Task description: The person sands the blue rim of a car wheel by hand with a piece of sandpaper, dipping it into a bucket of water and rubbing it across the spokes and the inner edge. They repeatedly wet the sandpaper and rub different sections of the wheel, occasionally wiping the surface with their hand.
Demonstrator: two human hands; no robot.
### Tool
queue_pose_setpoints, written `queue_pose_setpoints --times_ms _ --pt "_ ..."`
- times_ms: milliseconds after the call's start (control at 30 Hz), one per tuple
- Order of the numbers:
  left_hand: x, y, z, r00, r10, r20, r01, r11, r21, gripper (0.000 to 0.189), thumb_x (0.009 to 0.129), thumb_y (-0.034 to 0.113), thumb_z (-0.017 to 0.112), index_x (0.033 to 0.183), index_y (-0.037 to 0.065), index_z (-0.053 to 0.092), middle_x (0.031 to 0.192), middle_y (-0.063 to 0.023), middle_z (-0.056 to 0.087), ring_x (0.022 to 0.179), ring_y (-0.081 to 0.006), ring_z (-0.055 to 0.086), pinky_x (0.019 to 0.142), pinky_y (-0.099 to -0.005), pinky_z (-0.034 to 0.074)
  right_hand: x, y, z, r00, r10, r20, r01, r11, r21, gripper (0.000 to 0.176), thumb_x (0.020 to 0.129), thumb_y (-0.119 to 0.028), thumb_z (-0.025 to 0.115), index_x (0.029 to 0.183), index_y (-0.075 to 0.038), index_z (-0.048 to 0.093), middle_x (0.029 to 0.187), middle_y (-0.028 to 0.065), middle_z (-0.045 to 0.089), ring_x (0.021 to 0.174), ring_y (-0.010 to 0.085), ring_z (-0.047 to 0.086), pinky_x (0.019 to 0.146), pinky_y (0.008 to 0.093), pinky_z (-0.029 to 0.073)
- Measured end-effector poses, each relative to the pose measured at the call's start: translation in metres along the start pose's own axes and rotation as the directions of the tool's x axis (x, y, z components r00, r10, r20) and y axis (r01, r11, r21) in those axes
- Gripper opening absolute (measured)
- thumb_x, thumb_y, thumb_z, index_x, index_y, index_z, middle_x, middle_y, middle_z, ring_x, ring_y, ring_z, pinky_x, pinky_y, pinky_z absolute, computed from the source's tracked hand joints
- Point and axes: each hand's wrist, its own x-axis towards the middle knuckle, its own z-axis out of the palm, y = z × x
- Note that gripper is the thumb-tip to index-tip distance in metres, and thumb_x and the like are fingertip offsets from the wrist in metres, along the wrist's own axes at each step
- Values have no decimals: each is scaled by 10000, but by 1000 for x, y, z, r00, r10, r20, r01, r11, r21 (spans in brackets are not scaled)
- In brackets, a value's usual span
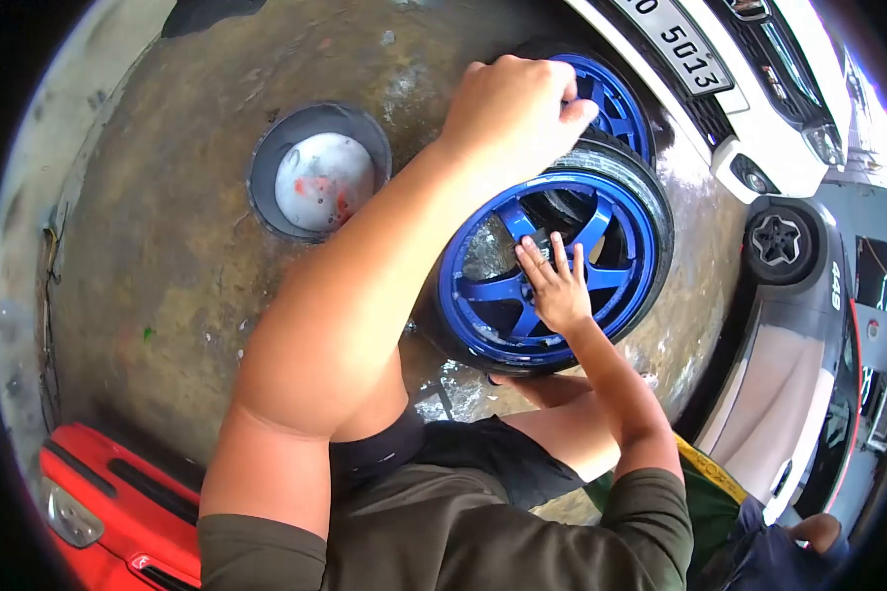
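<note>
A blue spoked wheel (611, 279) with a black tire lies in front of me. My right hand (559, 294) rests on its middle, fingers spread over the hub and spokes. Higher up, my left hand (517, 106) is over the tire's far side with its fingers curled closed; what they hold, if anything, is hidden. Just beyond is a second blue wheel (626, 110), partly covered by my left hand and the first tire. Left of the wheels stands a grey bucket (266, 169) with whitish foam and something red in it.
The concrete floor (158, 246) is wet. A white car (695, 113) is at the upper right and a grey and white car (759, 369) at the right. Something red with a lamp (113, 492) is at the lower left. Another person (774, 547) is at the lower right.
</note>
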Motion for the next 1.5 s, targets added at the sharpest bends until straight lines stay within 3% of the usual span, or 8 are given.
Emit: queue_pose_setpoints --times_ms 533,667,867,1100,1167,1267,1367,1500 --pt "-9 23 12 983 155 102 -155 988 -7 279 957 312 788 970 34 773 830 -159 785 756 -322 785 716 -421 613 51 -8 11 979 -29 -202 49 994 96 763 962 -184 615 1675 -65 374 1749 133 368 1606 324 354 1311 537 263" --pt "-13 32 5 960 264 95 -265 964 -1 263 937 290 809 959 32 765 833 -157 781 751 -312 779 717 -413 611 -22 3 56 991 -51 -124 66 990 121 684 1038 -313 626 1649 -73 434 1742 129 385 1612 319 353 1319 534 236" --pt "-10 54 12 969 234 77 -218 959 -179 271 944 295 814 1003 32 780 842 -159 784 807 -289 793 747 -391 614 57 -17 15 993 14 -118 6 986 167 681 1051 -372 621 1632 -62 448 1712 139 419 1588 302 384 1299 536 268" --pt "1 52 -5 987 148 65 -127 958 -255 221 949 238 832 957 22 790 802 -103 788 724 -161 756 702 -316 598 5 0 29 993 1 -114 20 982 185 716 1057 -385 609 1667 -78 397 1748 136 366 1610 319 349 1301 569 246" --pt "3 54 3 990 140 -12 -136 933 -334 245 917 266 818 880 26 783 735 -162 745 688 -312 760 675 -411 600 48 -13 7 992 35 -118 -11 980 197 717 1059 -375 610 1668 -69 388 1750 137 362 1607 313 354 1296 576 252" --pt "4 52 17 986 161 -35 -164 941 -295 239 916 265 821 862 36 780 713 -147 742 668 -307 754 664 -409 599 34 -15 15 992 44 -115 -17 974 227 714 1046 -361 637 1653 -57 415 1744 140 374 1601 314 364 1292 582 257" --pt "4 54 5 988 108 108 -77 961 -264 235 950 259 832 962 26 799 786 -93 779 713 -162 745 702 -325 597 -26 -1 58 997 -33 -66 46 977 208 744 1024 -411 661 1638 -51 446 1737 155 384 1603 345 360 1291 585 254" --pt "10 61 26 993 111 -50 -121 912 -392 244 907 254 828 798 45 763 690 -145 732 642 -303 749 641 -405 596 35 -20 24 994 41 -103 -15 969 247 687 1053 -419 614 1605 -35 478 1695 163 438 1573 335 402 1294 582 249"
